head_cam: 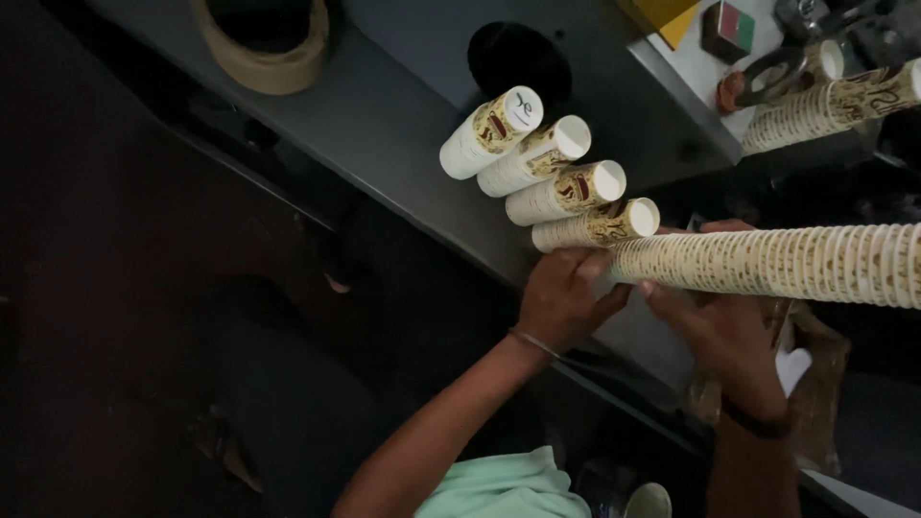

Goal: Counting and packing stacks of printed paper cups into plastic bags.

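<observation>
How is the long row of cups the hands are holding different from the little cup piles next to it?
The long cup stack runs off the picture's right edge; each of the four short cup stacks ends well inside it. Both the left hand and the right hand touch the long stack's end, while the short stacks lie side by side on the grey surface. Both are pale paper cups with brown print, lying on their sides.

Four short cup stacks [547, 173] crowd the grey ledge [384, 115] ahead; the long cup stack [767, 264] bars the right; left lies open.
</observation>
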